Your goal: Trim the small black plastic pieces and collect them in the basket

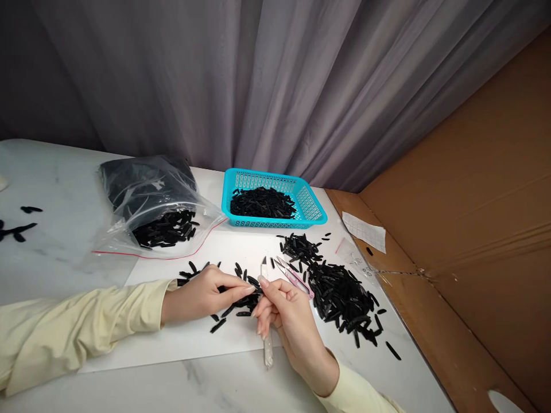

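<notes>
My left hand (215,293) is pinched, its thumb and forefinger meeting at one end of a small dark strip (255,283). At the strip's other end, my right hand (284,315) closes thumb against forefinger, the other fingers loosely curled. The strip is mostly hidden by fingertips and looks like the black pieces around it. A slim craft knife (268,351) with a wrapped pale handle passes beneath my right hand, blade pointing away; I cannot tell whether it touches the fingers. Loose black strips (218,325) lie under and around both hands on a white sheet (172,344).
Pink-handled thread snips (294,279) lie right of the knife, beside a large pile of black strips (342,298). Behind stand a blue basket (316,217) of strips and an open zip bag (116,241) with more. A small plastic bag (355,258) lies near the cardboard wall (473,172).
</notes>
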A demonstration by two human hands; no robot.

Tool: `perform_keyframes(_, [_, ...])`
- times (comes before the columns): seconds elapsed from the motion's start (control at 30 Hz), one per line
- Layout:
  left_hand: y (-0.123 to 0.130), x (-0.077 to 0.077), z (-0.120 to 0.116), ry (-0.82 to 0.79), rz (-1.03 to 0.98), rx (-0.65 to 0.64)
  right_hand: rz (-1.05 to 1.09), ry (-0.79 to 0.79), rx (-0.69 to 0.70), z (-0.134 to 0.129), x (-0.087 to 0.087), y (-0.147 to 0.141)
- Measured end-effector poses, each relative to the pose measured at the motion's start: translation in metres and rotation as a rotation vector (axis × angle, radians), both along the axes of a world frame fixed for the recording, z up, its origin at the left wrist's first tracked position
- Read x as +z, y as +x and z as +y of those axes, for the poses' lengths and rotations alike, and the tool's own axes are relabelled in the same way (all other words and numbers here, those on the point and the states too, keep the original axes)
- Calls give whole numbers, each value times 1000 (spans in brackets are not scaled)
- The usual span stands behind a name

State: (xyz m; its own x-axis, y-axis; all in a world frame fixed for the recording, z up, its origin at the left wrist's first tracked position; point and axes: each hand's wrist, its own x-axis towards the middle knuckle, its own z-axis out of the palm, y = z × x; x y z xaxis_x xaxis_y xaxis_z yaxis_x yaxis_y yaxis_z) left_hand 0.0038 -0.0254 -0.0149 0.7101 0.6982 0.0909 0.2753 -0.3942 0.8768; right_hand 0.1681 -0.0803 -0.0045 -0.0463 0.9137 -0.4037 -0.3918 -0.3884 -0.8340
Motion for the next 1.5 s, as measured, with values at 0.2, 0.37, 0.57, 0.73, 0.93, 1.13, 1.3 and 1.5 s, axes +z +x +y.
perform_keyframes(0.2, [1,4,0,-62,21,19,10,27,-4,0,2,0])
perform_keyframes(0.37, [0,5,1,-132,9,-2,26,46,24,0,0,1])
perform_keyframes(0.57, [0,6,1,-113,14,-9,39,66,55,2,-2,3])
perform_keyframes(0.73, [-1,4,0,-166,9,-23,61,57,67,1,-1,3])
perform_keyframes(0.93, [-1,3,1,-213,9,-15,105,73,96,1,-1,4])
perform_keyframes(1.13, [-1,2,1,-214,47,-4,127,94,116,1,1,5])
perform_keyframes(1.3, [-2,0,1,-252,48,7,125,102,129,0,2,6])
perform_keyframes(1.5, [-3,-2,1,-316,15,7,133,100,133,-1,2,7])
